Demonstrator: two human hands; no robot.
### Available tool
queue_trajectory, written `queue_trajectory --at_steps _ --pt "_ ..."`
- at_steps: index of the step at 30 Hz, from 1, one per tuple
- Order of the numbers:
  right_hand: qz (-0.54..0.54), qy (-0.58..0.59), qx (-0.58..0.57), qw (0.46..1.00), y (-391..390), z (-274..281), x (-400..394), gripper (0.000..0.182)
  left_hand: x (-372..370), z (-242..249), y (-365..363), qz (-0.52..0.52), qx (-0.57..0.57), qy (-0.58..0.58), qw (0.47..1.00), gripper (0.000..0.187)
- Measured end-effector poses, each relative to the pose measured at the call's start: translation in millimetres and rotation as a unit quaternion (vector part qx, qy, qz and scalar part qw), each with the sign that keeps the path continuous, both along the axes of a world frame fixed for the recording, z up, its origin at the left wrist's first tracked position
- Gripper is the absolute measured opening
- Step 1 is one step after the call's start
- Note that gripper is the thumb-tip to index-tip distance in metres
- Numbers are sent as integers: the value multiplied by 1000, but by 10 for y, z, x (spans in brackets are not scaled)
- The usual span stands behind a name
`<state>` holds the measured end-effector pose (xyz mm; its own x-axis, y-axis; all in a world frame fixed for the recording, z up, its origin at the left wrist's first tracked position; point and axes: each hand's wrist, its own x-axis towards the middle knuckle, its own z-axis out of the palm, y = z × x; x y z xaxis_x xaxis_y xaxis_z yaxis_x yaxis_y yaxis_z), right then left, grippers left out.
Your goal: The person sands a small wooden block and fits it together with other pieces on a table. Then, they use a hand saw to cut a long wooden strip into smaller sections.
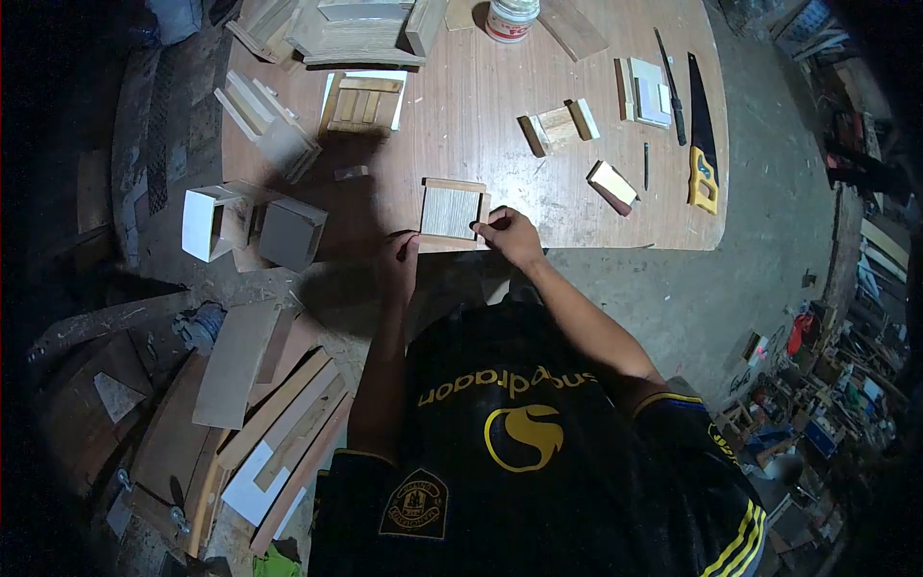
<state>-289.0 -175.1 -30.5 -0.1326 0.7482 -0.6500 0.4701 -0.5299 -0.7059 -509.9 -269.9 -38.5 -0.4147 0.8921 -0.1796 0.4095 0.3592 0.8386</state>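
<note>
A small square wooden frame [454, 183] lies at the front edge of the table, with a grey striped panel [450, 212] inside its strips. At its lower right side, my right hand [510, 236] pinches the frame's edge between thumb and fingers. My left hand [402, 255] is in shadow at the lower left corner, fingers drawn together against the wood. Whether a small piece is also between the left fingertips is too dark to make out. A small wood block [351, 173] sits to the left of the frame.
On the table [461, 115] are a handsaw [704, 144], a long dark file-like tool [671, 91], a pencil [646, 165], a sanding block [612, 188], a white tub [511, 19] and a slatted wooden piece [363, 104]. Boxes [288, 231] stand at the left; boards [288, 433] lean below.
</note>
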Motion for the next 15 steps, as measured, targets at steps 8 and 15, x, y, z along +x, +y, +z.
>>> queue_trajectory --at_steps 8,15 --pt "2 11 -10 1000 16 65 -2 42 13 0 3 4 -6 -18 1000 21" --pt "18 -15 5 1000 20 61 23 41 24 47 -4 3 -2 -9 1000 21"
